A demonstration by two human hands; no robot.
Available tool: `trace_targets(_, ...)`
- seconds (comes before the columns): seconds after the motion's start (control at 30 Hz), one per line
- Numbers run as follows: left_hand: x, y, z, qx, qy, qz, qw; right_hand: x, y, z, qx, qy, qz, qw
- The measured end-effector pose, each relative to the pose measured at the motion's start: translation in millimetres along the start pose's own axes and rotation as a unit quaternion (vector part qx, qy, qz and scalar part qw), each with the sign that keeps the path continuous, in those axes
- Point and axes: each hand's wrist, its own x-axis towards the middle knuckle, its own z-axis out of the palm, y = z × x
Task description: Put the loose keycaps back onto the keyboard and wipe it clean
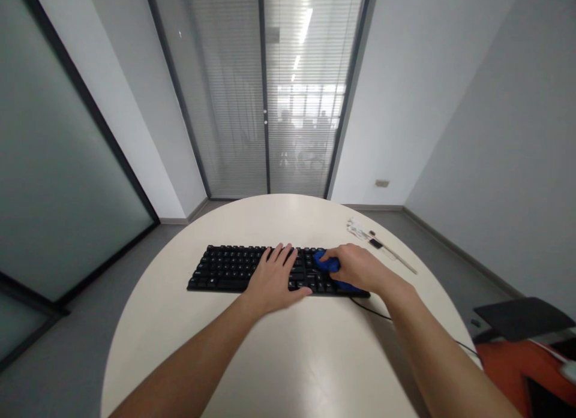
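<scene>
A black keyboard (229,268) lies flat across the middle of the pale round table (270,370). My left hand (273,281) rests on the keyboard right of its middle, fingers spread over the keys and thumb stretched to the right, holding nothing. On the keyboard's right part, my right hand (353,267) is closed on a blue cloth (327,263), pressed against the keys. Part of the cloth is hidden under the palm. A black cable (371,310) runs from under the right end of the keyboard, passing beneath my right forearm.
Toward the table's back right lie a thin stick (405,263), a small black item (375,243) and a crumpled clear wrapper (355,227). An orange chair (504,370) with a dark part above it stands at the lower right. Glass panels with blinds stand behind the table.
</scene>
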Motion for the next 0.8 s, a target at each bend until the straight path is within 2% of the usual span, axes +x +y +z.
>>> trace_targets(0.17, 0, 1, -1.6, 0.004, -0.004, -0.004, 1.000, -7, 9, -7, 0.041, -0.008, -0.015, 0.999)
trace_targets(0.3, -1, 1, -1.1, 0.003, -0.003, -0.001, 1.000, -2, 13, 2, 0.061, 0.107, -0.009, 0.992)
trace_targets(0.37, 0, 0, -0.6, 0.002, 0.001, 0.000, 1.000, 4, 13, 13, 0.070, 0.134, -0.019, 0.988)
trace_targets(0.53, 0, 0, -0.6, 0.002, -0.002, 0.000, 1.000, 12, 13, 27, 0.072, 0.093, -0.052, 0.992)
trace_targets(0.8, 0, 1, -1.8, 0.009, -0.011, -0.002, 1.000, 7, 7, 9, 0.026, 0.025, -0.047, 0.998)
